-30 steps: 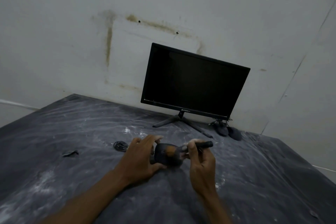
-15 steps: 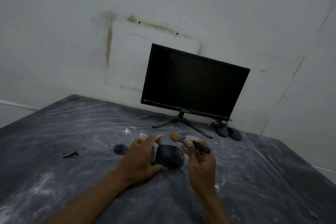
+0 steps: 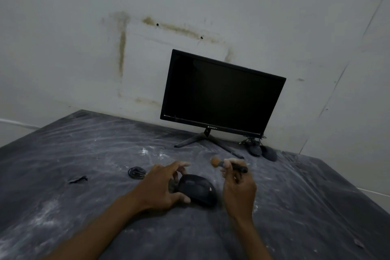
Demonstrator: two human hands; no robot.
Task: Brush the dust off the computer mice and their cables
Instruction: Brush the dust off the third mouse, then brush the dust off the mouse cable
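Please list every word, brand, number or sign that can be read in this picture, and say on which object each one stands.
"QWERTY", with a small logo before it: on the lower bezel of the monitor, above its stand.
The mouse under the left hand has a small pale mark near its right side, too small to read.
Nothing readable on the brush or the wall.

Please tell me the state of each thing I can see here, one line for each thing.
Monitor: screen dark, standing upright.
Mouse: on the table, held by the left hand.
Brush: lifted off the mouse, gripped by the right hand.
Cable: coiled, lying on the table.
Two other mice: untouched beside the monitor stand.
Table: dusty, streaked white.
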